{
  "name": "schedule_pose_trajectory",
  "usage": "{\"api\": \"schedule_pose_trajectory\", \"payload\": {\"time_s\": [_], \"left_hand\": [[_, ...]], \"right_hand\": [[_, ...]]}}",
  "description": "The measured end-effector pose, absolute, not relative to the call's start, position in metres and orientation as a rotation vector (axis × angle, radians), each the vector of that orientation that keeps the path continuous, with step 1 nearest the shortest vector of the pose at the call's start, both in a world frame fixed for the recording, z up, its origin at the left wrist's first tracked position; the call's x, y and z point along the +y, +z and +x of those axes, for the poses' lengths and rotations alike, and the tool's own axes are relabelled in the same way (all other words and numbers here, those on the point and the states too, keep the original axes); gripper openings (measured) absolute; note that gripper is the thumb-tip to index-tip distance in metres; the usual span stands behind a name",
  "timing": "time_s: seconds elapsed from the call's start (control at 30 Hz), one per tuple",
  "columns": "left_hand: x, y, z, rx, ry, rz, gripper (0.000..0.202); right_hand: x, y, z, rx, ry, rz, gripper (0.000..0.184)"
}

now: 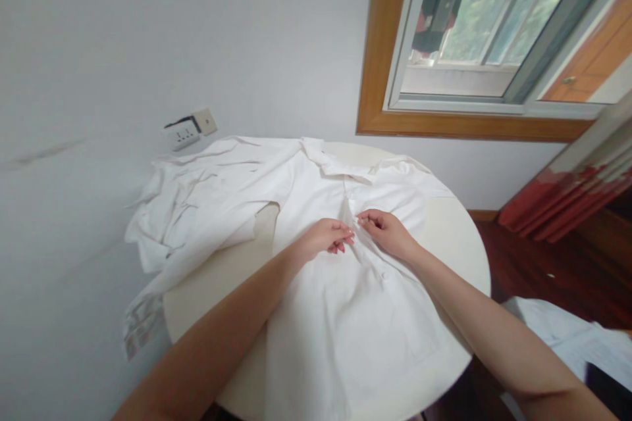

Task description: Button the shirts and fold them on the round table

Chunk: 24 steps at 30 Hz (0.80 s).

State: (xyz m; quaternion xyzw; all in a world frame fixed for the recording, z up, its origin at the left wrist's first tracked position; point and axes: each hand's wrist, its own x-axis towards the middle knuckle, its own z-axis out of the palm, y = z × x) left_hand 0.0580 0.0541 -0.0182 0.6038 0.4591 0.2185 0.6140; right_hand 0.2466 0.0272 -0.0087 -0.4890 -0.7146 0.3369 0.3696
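A white button-up shirt (pixel 316 309) lies front side up across a round cream table (pixel 459 237), its collar (pixel 336 164) toward the wall. Both hands meet over the front opening, a little below the collar. My left hand (pixel 326 237) pinches one front edge between thumb and fingers. Just to its right, my right hand (pixel 382 227) pinches the other edge, fingers curled. Any button between the fingertips is too small to make out. Farther down the front, a small white button (pixel 384 275) shows on the cloth. One sleeve (pixel 197 256) is spread wrinkled to the left.
A wall socket (pixel 184 133) sits behind the table's left side. The wood-framed window (pixel 375 122) is at the back right. A red and white curtain (pixel 548 197) hangs at the right, above dark red flooring. White cloth (pixel 567 335) lies low at the right.
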Motion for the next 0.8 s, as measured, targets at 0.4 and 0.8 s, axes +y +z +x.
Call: {"api": "schedule_pose_trajectory", "payload": {"time_s": [0.4,0.8], "left_hand": [[0.054,-0.012,0.055,1.007,0.529,1.259,0.037],[0.053,-0.009,0.055,0.988,0.509,1.244,0.039]], "right_hand": [[0.023,-0.010,0.246,-1.971,0.712,-1.359,0.030],[0.022,-0.005,0.248,-1.964,0.792,-1.368,0.029]]}}
